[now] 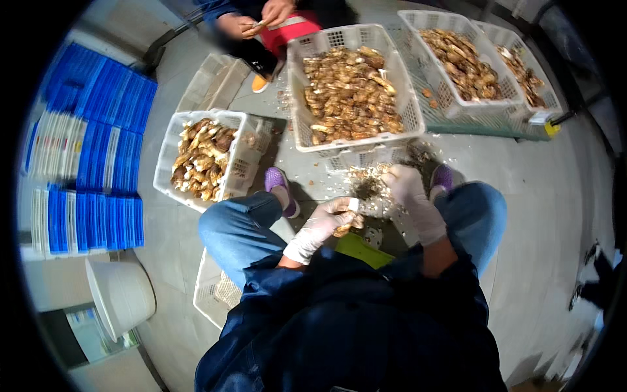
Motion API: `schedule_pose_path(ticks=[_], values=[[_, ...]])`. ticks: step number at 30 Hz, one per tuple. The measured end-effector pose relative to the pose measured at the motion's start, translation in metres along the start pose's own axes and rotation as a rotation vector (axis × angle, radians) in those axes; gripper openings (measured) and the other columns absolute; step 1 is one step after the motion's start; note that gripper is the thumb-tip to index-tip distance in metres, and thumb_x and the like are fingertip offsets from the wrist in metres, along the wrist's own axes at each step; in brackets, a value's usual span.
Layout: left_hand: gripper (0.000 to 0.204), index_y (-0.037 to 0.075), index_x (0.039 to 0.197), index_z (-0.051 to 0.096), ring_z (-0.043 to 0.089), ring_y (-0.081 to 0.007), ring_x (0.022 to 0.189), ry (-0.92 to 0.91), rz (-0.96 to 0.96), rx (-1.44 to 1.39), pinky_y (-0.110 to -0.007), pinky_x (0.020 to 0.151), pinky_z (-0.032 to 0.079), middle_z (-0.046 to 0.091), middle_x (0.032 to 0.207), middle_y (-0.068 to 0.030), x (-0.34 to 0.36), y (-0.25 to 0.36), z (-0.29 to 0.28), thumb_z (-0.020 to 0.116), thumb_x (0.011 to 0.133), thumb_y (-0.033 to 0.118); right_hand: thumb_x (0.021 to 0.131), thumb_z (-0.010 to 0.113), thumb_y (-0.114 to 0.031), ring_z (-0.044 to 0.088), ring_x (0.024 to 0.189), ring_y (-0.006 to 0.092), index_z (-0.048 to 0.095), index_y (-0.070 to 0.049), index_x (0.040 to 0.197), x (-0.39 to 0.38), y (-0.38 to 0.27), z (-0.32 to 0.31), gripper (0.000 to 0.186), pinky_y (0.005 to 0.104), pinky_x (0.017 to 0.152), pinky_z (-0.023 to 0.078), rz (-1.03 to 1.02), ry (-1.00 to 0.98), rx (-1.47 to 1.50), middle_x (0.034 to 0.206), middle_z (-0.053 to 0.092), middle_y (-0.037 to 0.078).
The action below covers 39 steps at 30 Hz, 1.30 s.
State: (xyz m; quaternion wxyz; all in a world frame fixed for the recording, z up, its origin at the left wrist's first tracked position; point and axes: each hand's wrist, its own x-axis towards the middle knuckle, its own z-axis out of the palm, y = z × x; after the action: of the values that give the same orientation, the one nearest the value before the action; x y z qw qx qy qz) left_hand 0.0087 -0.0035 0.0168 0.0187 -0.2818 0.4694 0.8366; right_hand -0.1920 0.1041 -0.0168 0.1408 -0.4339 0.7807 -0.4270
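Note:
My left hand (323, 225), in a whitish glove, is closed around a brown and white mushroom (348, 228) above my lap. To its right and slightly farther out, my gloved right hand (405, 186) has its fingers curled together. Anything in that grip is too small or blurred to make out. Pale trimmings (372, 186) and dark crumbs lie scattered on the floor beneath both hands. Straight ahead stands a large white crate (356, 145) heaped with brown mushrooms (353, 91). Left of my knees, a smaller white crate (171, 150) holds mushrooms with whiter stems (202, 157).
Two more mushroom crates (457, 59) rest on a green slatted platform (483, 124) at the far right. Another person's hands (251, 23) work at the top. Blue crates (104, 157) are stacked at left, near a white tub (121, 294). Something yellow-green (362, 250) lies below my hands.

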Motion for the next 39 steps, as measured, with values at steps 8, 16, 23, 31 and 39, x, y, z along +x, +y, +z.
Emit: schedule_pose_path(ticks=[8, 16, 23, 31, 39], values=[[0.020, 0.001, 0.093, 0.060, 0.057, -0.0138, 0.061, 0.424, 0.047, -0.173, -0.023, 0.052, 0.045, 0.062, 0.074, -0.0092, 0.007, 0.065, -0.036, 0.052, 0.087, 0.018, 0.069, 0.058, -0.011, 0.045, 0.046, 0.0229, 0.053, 0.001, 0.060, -0.025, 0.017, -0.007, 0.016, 0.0347, 0.047, 0.039, 0.087, -0.008, 0.052, 0.053, 0.047, 0.015], [0.031, 0.003, 0.101, 0.052, 0.055, -0.0230, 0.068, 0.784, 0.768, -0.706, -0.034, 0.061, 0.047, 0.060, 0.085, -0.0116, -0.041, 0.177, -0.256, 0.040, 0.090, 0.030, 0.071, 0.066, -0.014, 0.050, 0.055, 0.0296, 0.055, 0.002, 0.068, 0.027, -0.049, -0.049, 0.020, 0.0360, 0.054, 0.041, 0.069, 0.065, 0.040, 0.062, 0.052, 0.017], [0.029, 0.000, 0.091, 0.061, 0.057, -0.0158, 0.068, 0.573, 0.479, 0.509, -0.029, 0.066, 0.045, 0.062, 0.079, -0.0073, 0.132, 0.104, -0.142, 0.053, 0.085, 0.028, 0.071, 0.063, -0.010, 0.055, 0.067, 0.0344, 0.053, -0.001, 0.065, 0.077, -0.026, -0.065, 0.015, 0.0407, 0.060, 0.044, -0.144, 0.034, -0.191, 0.065, 0.054, 0.017], [0.048, 0.008, 0.118, 0.053, 0.042, -0.0272, 0.117, 0.337, -0.409, 2.308, -0.042, 0.089, 0.032, 0.052, 0.121, -0.0107, 0.273, 0.066, -0.116, 0.057, 0.077, 0.033, 0.073, 0.059, -0.016, 0.054, 0.067, 0.0305, 0.053, -0.005, 0.064, 0.087, -0.028, -0.062, 0.015, 0.0386, 0.064, 0.043, -0.202, -0.106, -0.328, 0.063, 0.054, 0.012], [0.025, 0.009, 0.094, 0.060, 0.055, -0.0307, 0.091, 0.394, 0.204, 2.276, -0.042, 0.100, 0.025, 0.062, 0.086, -0.0128, 0.253, 0.070, -0.133, 0.049, 0.074, 0.019, 0.073, 0.058, -0.013, 0.051, 0.062, 0.0307, 0.054, -0.005, 0.069, 0.094, -0.021, -0.079, 0.010, 0.0399, 0.062, 0.041, -0.218, -0.052, -0.241, 0.061, 0.052, 0.012]])
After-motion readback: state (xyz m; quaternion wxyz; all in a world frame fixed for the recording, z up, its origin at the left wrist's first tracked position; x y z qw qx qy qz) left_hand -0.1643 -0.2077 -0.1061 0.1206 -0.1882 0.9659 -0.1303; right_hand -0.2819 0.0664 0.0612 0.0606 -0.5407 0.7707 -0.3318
